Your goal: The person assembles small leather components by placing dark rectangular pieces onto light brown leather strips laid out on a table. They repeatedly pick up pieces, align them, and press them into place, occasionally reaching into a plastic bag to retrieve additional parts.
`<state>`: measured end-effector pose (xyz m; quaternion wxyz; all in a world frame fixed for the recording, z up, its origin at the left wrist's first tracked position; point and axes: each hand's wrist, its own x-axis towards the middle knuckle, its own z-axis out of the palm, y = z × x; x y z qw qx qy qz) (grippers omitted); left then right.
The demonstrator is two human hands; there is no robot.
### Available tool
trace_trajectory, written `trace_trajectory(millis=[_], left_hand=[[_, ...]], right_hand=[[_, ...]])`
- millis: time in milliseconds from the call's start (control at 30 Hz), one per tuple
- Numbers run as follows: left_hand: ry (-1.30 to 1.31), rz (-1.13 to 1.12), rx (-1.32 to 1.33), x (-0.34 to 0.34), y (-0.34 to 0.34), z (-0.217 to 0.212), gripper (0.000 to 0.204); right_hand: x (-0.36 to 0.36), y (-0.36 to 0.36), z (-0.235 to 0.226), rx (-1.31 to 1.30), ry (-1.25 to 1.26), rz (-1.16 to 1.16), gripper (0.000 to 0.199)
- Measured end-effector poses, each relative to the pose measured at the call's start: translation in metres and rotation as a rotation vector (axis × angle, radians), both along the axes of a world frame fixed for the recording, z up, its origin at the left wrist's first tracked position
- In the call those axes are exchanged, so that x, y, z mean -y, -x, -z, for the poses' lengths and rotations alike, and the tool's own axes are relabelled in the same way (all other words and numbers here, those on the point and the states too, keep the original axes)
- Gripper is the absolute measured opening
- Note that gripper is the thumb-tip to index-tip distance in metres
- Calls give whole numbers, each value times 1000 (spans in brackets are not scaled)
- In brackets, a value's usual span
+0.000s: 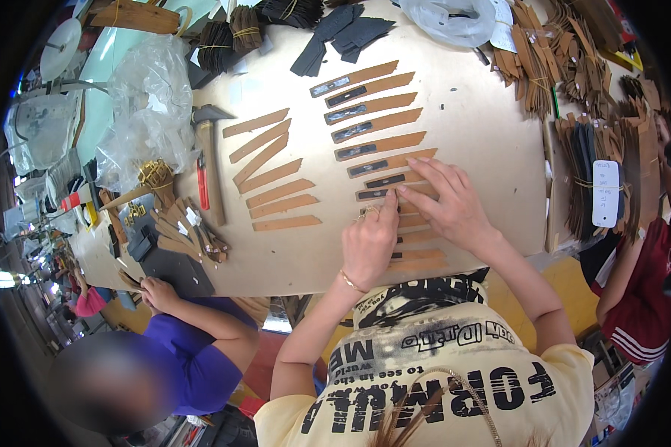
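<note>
On the table, a column of brown leather strips (384, 119) is laid side by side, each with a dark, partly shiny inset piece (350, 113) near its left end. My left hand (370, 242) rests over the lower strips, its fingers curled and the index fingertip down on a strip's dark piece (370, 195). What its folded fingers hold, if anything, is hidden. Beside it my right hand (455, 205) lies across the right ends of the strips, fingers stretched out and apart, the thumb close to the left index fingertip. Both hands partly cover the lower strips.
Plain brown strips (272, 175) lie left of the column. A hammer (211, 160) and a red-handled tool (202, 182) are farther left, near clear plastic bags (153, 104). Bundled strips (608, 171) line the right edge. A co-worker in purple (201, 343) sits at left.
</note>
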<state>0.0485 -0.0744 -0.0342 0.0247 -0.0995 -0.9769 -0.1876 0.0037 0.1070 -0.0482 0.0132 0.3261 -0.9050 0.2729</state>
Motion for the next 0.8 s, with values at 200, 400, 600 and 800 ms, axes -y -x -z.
trace_trajectory(millis=[200,400,600,800], left_hand=[[5,8,-18,-1,1,0,26],[22,6,-70,-3,0,3,27],[-100,-35,-78,-1,3,8,22],[-290,-133,-13,-2,8,4,17]], right_hand=[[1,-1,-1,-7,-6,12,46],[1,-1,-1,2,-2,15,44],[1,-2,-1,-14,-5,17,38],[0,-4,-1,-211,-38,-27,28]])
